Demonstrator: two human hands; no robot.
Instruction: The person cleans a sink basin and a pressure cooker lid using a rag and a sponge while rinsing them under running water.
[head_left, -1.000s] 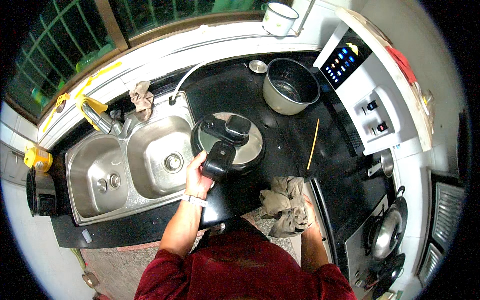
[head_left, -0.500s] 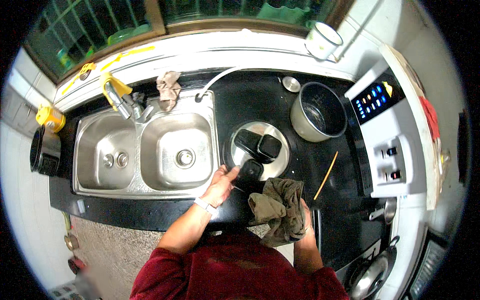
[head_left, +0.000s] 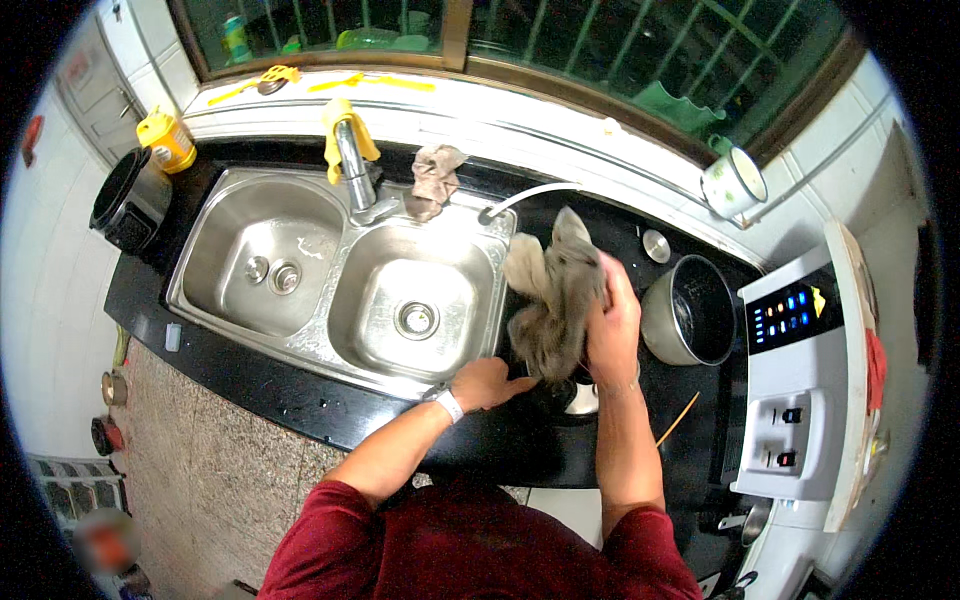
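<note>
My right hand (head_left: pixel 612 330) grips a crumpled grey-brown cloth (head_left: pixel 560 290) over the black counter, right of the sink. Beneath it lies a round silvery metal disc (head_left: pixel 583 400) with black parts, mostly hidden by the cloth and my right hand; only a piece of its rim shows. My left hand (head_left: pixel 485 384), a pale watch at its wrist, is low by the sink's right front corner. Its fingers point toward a dark piece by the disc and seem closed; what they hold is hard to make out against the black counter.
A two-bowl steel sink (head_left: pixel 330 330) with a faucet (head_left: pixel 350 160) fills the left. A second cloth (head_left: pixel 435 180) lies behind it. To the right stand a deep pot (head_left: pixel 665 318), a thin stick (head_left: pixel 678 418) and a white dispenser (head_left: pixel 790 390). A dark appliance (head_left: pixel 130 200) stands at far left.
My right hand has raised the cloth from the counter's front edge and swung it forward over the disc. My left hand stays near the disc's left side. The whole view has turned.
</note>
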